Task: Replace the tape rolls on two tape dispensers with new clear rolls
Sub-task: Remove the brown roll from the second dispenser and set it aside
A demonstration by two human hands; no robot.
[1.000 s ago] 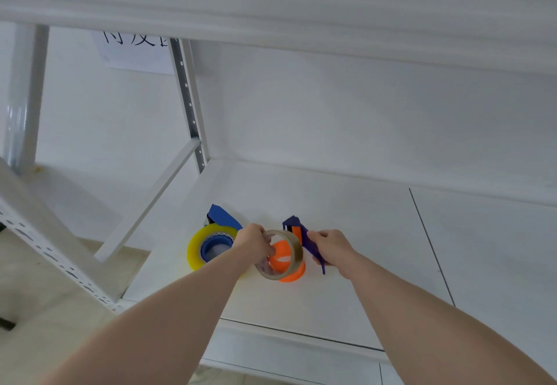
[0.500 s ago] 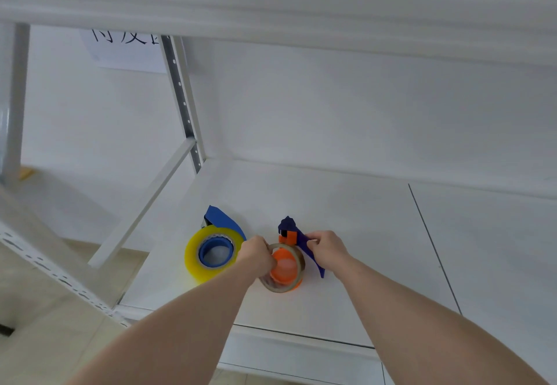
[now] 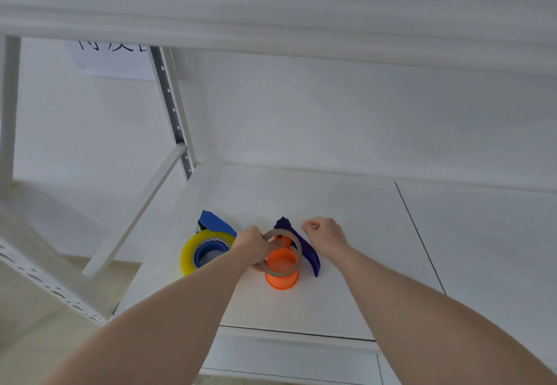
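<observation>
The paper sign (image 3: 111, 61) behind the shelf post is cut off, its black characters unreadable. On the white shelf (image 3: 346, 212), the left hand (image 3: 251, 244) grips a brown cardboard tape core (image 3: 283, 252) (nearly bare of tape), held over the orange-hubbed dispenser (image 3: 281, 270). Right of that dispenser, the right hand (image 3: 325, 235) hovers loosely curled, holding nothing. Left of it sits a blue dispenser (image 3: 211, 233) carrying a yellowish roll (image 3: 193, 250).

Black handwritten characters on a white paper sign (image 3: 111, 60) (cut off above, unreadable).

White metal shelf (image 3: 301, 300), white wall (image 3: 331, 119), paper sign (image 3: 111, 60), beige floor (image 3: 27, 339)
</observation>
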